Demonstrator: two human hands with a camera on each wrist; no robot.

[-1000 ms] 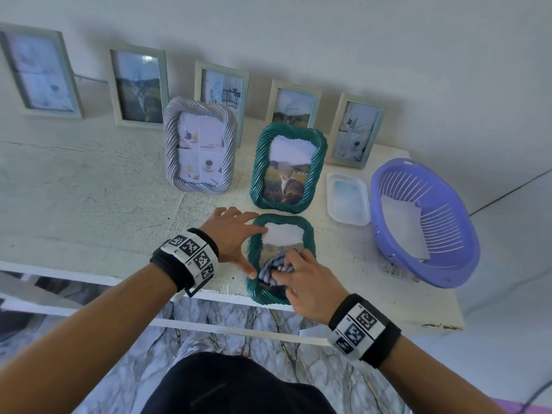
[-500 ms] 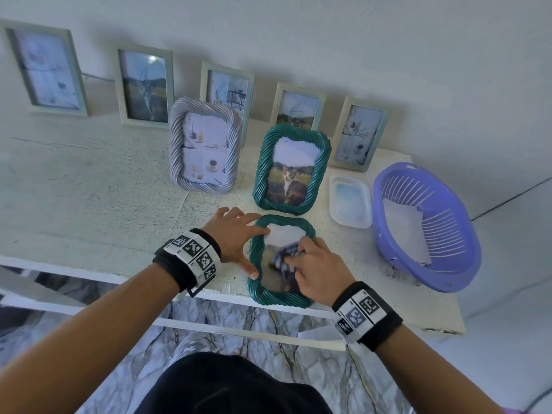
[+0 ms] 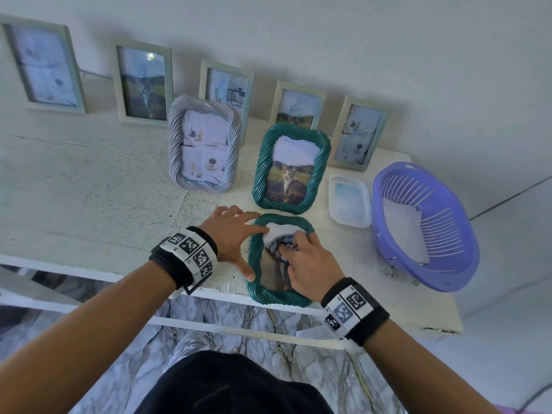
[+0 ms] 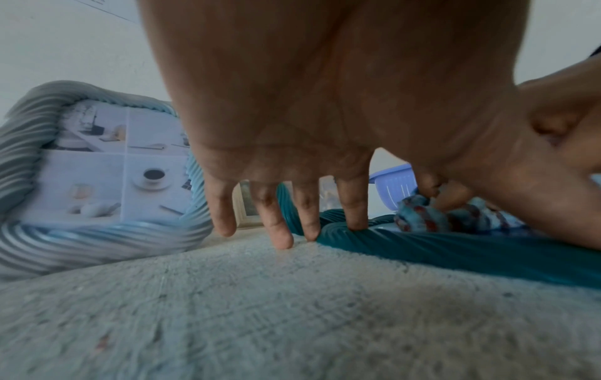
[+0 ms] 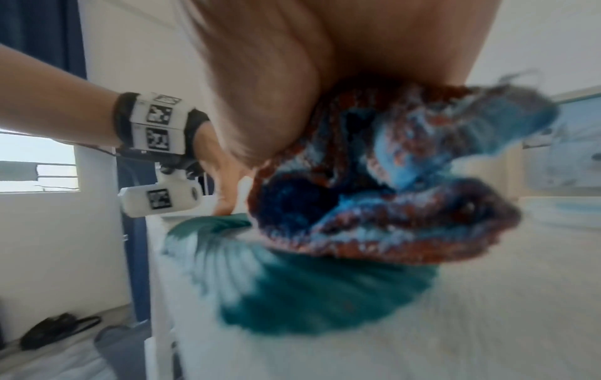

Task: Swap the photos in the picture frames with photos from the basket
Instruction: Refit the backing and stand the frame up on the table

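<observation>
A green twisted-rim picture frame [image 3: 254, 282] lies flat at the front edge of the white table [image 3: 89, 204], with a photo in it. My left hand [image 3: 236, 234] rests with straight fingers [image 4: 353, 205] on its left rim [image 4: 422, 246] and steadies it. My right hand [image 3: 304, 261] grips a crumpled blue, white and red-brown cloth [image 3: 276, 245] [image 5: 390, 180] and presses it onto the upper part of the glass. A second green frame [image 3: 291, 170] with a cat photo stands just behind. The purple basket [image 3: 448, 264] at the right holds white photo paper [image 3: 403, 231].
A grey twisted frame [image 3: 204, 143] [image 4: 81, 174] stands to the left of the upright green one. Several pale wooden frames [image 3: 143, 85] lean on the wall behind. A clear plastic tray [image 3: 349, 201] lies between the green frames and the basket. Marble floor shows below the table edge.
My right hand has slid the cloth from the lower half of the flat frame's glass up to its top. The left hand has stayed on the rim.
</observation>
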